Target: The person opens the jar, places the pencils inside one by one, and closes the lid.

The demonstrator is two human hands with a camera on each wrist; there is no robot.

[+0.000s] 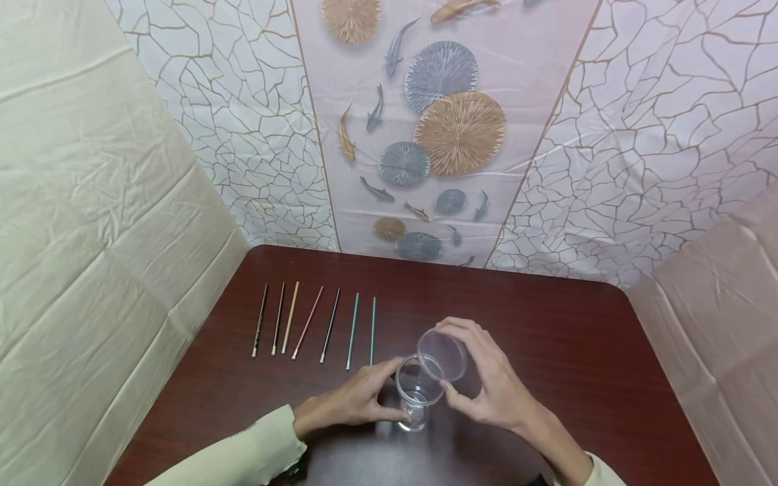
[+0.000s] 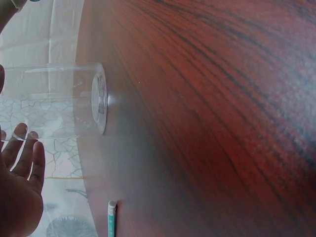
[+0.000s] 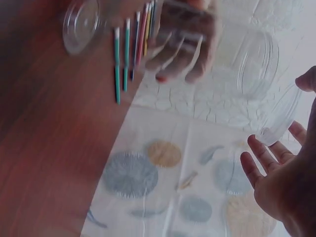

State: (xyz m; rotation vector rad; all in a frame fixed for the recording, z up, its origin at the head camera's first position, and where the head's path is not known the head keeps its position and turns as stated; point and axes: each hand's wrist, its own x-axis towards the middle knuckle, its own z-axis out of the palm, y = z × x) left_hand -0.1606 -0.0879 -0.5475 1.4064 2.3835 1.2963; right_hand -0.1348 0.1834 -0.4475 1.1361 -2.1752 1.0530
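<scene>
A clear, see-through jar (image 1: 419,395) stands upright in front of me, its wide mouth facing up. My left hand (image 1: 358,398) grips its side, thumb on the near side and fingers behind. In the left wrist view the base of the jar (image 2: 101,98) is right at the tabletop. My right hand (image 1: 495,381) pinches a clear round lid (image 1: 444,356) by its edge, thumb below and fingers above. This lid is tilted and overlaps the jar's mouth in the head view; the right wrist view shows it just off the rim. Nothing inside the jar shows.
Several pencils with white eraser ends, among them a red pencil (image 1: 307,322) and a teal pencil (image 1: 352,331), lie in a row on the dark red wooden table (image 1: 547,324). Patterned cloth (image 1: 644,135) hangs behind the table, with plain cloth (image 1: 121,270) at the sides.
</scene>
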